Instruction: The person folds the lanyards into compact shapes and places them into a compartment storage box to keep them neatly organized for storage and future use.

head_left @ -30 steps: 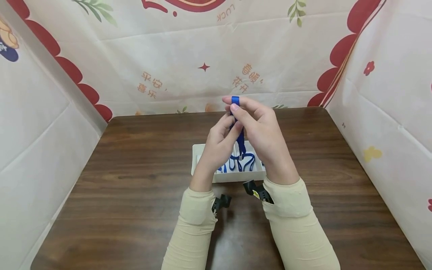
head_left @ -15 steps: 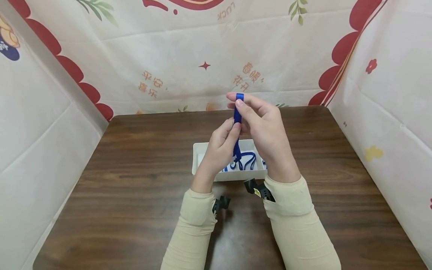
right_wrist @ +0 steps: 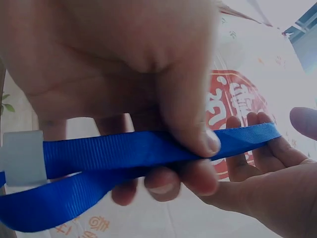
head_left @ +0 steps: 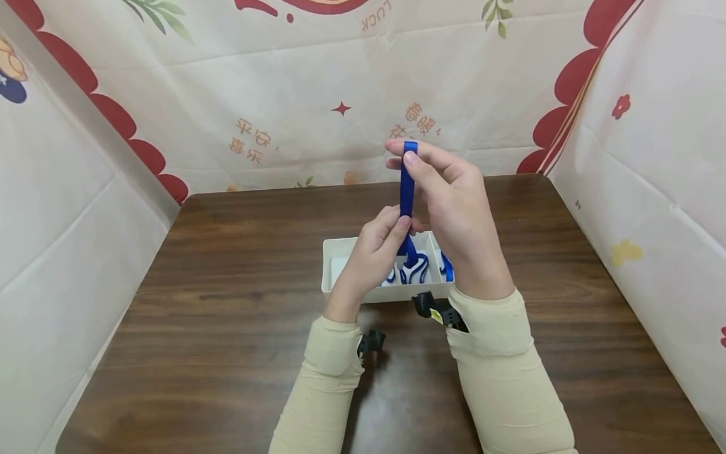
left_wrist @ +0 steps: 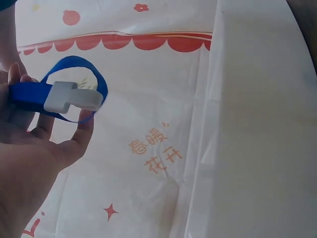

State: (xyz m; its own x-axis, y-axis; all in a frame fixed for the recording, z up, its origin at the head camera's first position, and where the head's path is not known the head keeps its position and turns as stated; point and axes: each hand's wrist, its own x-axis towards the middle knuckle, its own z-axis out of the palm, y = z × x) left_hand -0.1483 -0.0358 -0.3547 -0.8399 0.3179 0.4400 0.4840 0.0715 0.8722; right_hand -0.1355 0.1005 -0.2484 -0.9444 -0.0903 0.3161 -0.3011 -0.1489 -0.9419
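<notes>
A blue lanyard [head_left: 407,186] stretches upright between my two hands above a white tray. My left hand [head_left: 371,252] pinches its strap with thumb and fingers, lower down. Over the index finger of my right hand [head_left: 456,195] goes the strap's top loop, the thumb close by it. The right wrist view shows the left thumb pressing the strap [right_wrist: 114,151], with the right fingers [right_wrist: 252,158] at the loop end. A white plastic clip [left_wrist: 62,96] and a round loop of strap show below the grip in the left wrist view.
The white divided tray [head_left: 334,261] stands on the brown wooden table [head_left: 238,302] behind the hands. Blue straps [head_left: 447,266] lie in its compartments. Printed cloth [head_left: 317,75] surrounds the table at the back and both sides.
My right hand has risen and shifted right with the strap's loop. My left hand has moved slightly right. More strap shows between the hands.
</notes>
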